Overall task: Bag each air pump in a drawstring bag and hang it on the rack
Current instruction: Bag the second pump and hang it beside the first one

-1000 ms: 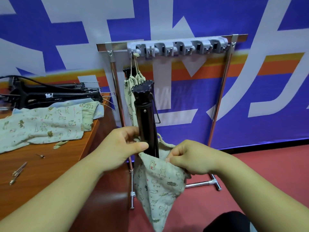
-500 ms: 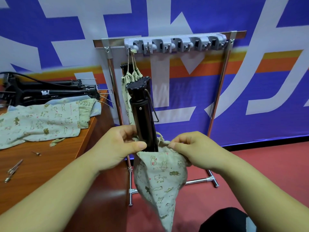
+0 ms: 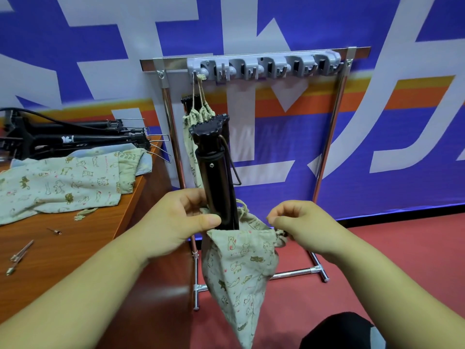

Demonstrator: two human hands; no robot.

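A black air pump [image 3: 216,172] stands upright with its lower end inside a pale green patterned drawstring bag [image 3: 239,268] held in front of me. My left hand [image 3: 176,222] grips the pump shaft and the bag's left rim. My right hand [image 3: 302,225] pinches the bag's right rim and drawstring. Behind them stands the metal rack [image 3: 329,137] with a grey hook strip [image 3: 264,66]. One bagged pump [image 3: 195,129] hangs from the leftmost hook.
A wooden table [image 3: 75,248] at left carries more black pumps [image 3: 75,137], spare patterned bags [image 3: 63,185] and small metal needles [image 3: 20,253]. Red floor [image 3: 402,248] lies to the right. A blue banner wall is behind the rack.
The pump and bag have risen slightly. My right hand has slid right along the bag's rim, stretching the mouth wider. The left hand keeps its grip.
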